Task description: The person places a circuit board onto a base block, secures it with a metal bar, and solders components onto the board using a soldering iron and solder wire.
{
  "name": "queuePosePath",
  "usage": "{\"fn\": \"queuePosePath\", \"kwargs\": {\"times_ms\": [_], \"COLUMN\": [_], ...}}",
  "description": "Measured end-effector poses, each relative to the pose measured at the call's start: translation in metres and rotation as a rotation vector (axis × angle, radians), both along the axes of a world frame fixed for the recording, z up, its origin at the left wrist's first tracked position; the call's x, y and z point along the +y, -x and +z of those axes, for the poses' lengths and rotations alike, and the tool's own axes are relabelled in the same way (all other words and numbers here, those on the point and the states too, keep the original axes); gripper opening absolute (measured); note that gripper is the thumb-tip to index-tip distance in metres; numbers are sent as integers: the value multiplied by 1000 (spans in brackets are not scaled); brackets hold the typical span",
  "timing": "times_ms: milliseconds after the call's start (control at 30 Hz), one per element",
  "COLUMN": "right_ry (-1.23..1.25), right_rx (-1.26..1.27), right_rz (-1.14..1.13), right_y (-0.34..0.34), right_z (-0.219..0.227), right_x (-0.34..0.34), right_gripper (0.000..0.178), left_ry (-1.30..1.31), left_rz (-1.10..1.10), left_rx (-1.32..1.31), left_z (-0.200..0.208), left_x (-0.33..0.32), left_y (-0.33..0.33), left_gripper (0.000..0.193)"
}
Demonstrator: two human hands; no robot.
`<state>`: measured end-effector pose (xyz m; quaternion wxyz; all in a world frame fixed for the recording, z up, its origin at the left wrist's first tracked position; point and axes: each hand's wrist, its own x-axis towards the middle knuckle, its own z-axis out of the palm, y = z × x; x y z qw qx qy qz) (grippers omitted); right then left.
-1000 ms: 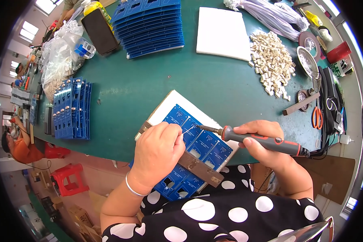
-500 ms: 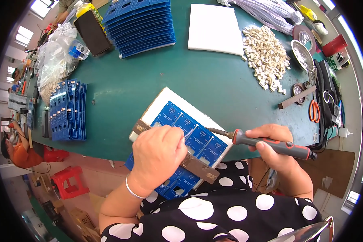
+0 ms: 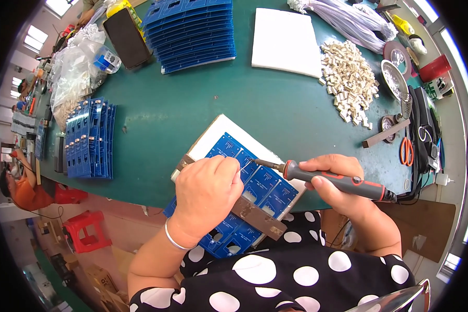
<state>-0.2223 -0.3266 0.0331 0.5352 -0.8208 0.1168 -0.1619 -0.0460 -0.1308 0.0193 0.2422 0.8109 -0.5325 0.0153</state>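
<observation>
My right hand [image 3: 338, 179] grips a grey and red soldering iron [image 3: 343, 182], its tip pointing left onto a blue circuit board panel [image 3: 268, 179]. My left hand [image 3: 208, 184] is closed above the same panel. From its fingers a thin strand, apparently solder wire [image 3: 244, 165], reaches toward the iron's tip; the rest is hidden in the fist. The panel lies tilted on a white foam pad [image 3: 221, 125] at the table's near edge. A brown metal bar [image 3: 260, 217] lies across the panel, passing under my left hand.
Tall blue board stacks stand at the back [image 3: 190, 36] and left [image 3: 91, 140]. A white foam sheet [image 3: 286, 41] lies beside a heap of small white connectors [image 3: 348, 80]. Orange scissors [image 3: 406, 151] and a metal dish [image 3: 394, 78] sit right. A red stool [image 3: 87, 232] stands on the floor.
The soldering iron has moved left, its tip now close to the strand by my left hand. My left hand stays closed over the panel. The whole view has shifted slightly.
</observation>
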Motion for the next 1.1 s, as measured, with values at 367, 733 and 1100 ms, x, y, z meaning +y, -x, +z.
{"fn": "queuePosePath", "kwargs": {"times_ms": [367,733,1100], "right_ry": [74,80,71], "right_rx": [-62,-58,-53], "right_rz": [-11,-26,-18], "right_y": [17,34,30], "right_z": [2,3,1], "right_x": [-5,-5,-3], "right_gripper": [30,30,30], "left_ry": [-16,-28,-14], "left_rz": [-74,-126,-137], "left_rx": [41,20,34], "left_z": [9,8,5], "left_x": [4,-1,-5], "left_y": [7,13,16], "left_gripper": [13,15,15]}}
